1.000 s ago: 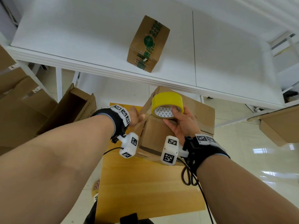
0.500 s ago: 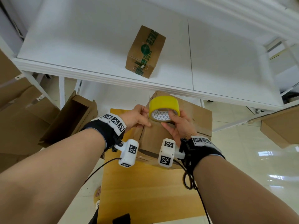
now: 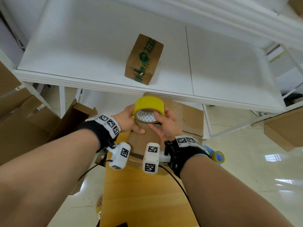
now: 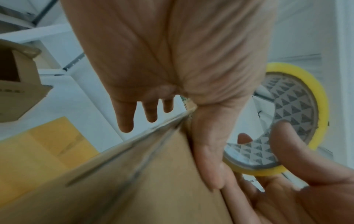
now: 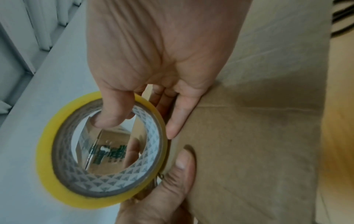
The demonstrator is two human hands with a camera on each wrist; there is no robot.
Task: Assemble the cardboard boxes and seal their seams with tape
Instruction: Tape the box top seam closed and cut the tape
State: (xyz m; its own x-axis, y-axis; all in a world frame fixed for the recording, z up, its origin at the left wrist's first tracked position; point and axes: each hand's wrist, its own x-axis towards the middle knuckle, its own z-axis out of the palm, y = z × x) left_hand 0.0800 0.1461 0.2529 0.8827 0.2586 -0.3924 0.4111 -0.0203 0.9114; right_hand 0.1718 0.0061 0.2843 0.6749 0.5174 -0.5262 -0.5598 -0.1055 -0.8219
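One box [image 3: 144, 58] sits taped at top centre on the shelf [image 3: 229, 66] — done. Mid-frame, the right hand [image 3: 165, 126] grips the tape roll [image 3: 148, 106], thumb through its core, against a second box [image 3: 141, 141]; the left hand [image 3: 129, 120], thumb flat, presses there — sealing barely begun.

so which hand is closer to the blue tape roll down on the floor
Right. The right hand holds the yellow tape roll, its wrist just beside the blue tape roll; the left hand is farther across the box.
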